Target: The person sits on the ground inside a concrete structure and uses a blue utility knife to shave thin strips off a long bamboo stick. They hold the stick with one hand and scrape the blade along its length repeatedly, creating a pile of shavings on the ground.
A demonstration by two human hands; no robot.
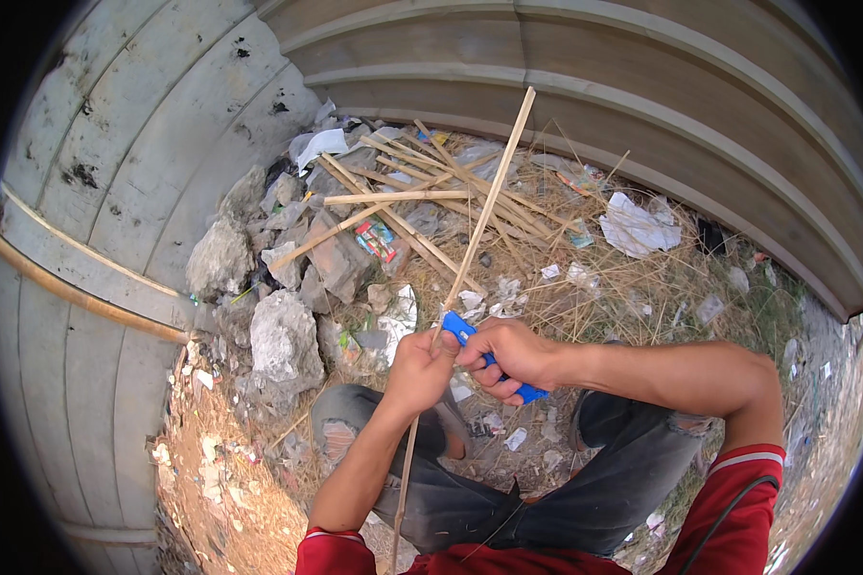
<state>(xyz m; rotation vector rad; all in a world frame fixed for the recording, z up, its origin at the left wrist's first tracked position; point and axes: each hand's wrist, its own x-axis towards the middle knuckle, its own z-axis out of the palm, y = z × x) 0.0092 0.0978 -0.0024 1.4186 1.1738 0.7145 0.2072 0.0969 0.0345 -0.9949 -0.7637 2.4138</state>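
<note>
A long, thin bamboo strip slants up and away from my lap, between my knees. My left hand is closed around it near its middle. In my right hand is a blue utility knife, gripped with the fingers wrapped round its handle. The knife's front end meets the strip just above my left thumb; the blade itself is too small to make out. Both hands are close together, the right thumb almost at the left one. Beyond them, several more bamboo strips lie crossed in a loose heap on the ground.
Grey rocks are piled at the left, against a pale panel wall. A ribbed metal sheet closes off the far side. Dry grass, a crumpled white paper and scattered litter cover the ground. My bent knees flank the hands.
</note>
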